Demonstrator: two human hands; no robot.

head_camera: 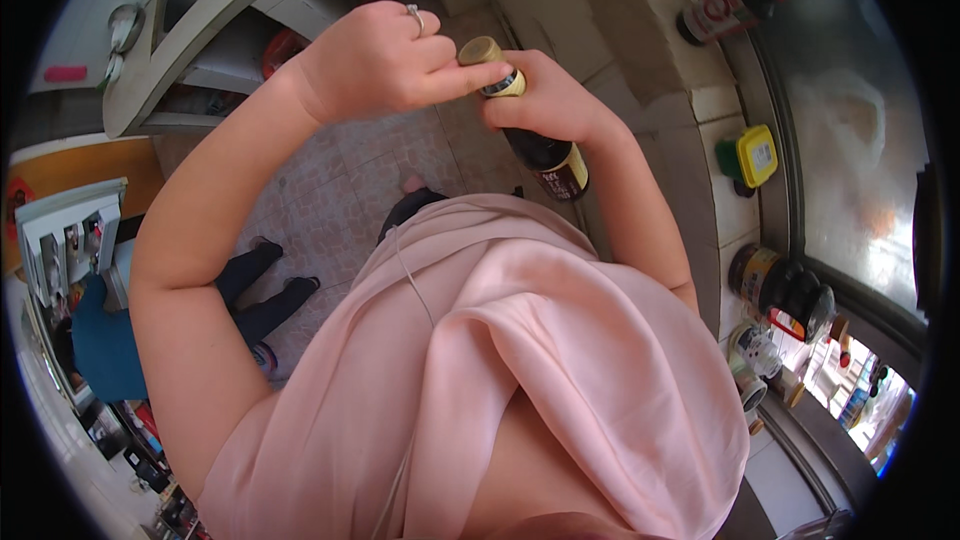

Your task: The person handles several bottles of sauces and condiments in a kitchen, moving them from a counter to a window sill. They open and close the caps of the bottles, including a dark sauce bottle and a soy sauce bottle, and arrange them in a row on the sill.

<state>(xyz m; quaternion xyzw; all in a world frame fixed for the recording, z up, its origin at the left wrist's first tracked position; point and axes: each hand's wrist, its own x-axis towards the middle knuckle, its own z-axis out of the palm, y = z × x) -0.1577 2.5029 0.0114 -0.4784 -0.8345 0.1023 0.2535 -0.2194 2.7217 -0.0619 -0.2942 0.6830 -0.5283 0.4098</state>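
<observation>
My right hand (551, 94) is wrapped round the neck of a dark sauce bottle (546, 154) with a gold cap and a label bearing writing. The bottle tilts, its cap away from me and its base towards my body. My left hand (382, 56), with a ring on one finger, is curled into a fist beside the cap. One extended digit of it lies across the bottle's neck, just below the cap. The inside of the left fist is hidden.
A red-capped bottle (735, 11), a yellow-lidded green container (756, 157), a large dark jug (772, 285) and jars (754, 349) line the ledge at right. Another person (112, 345) bends at the left. A counter edge (217, 11) curves across the upper left.
</observation>
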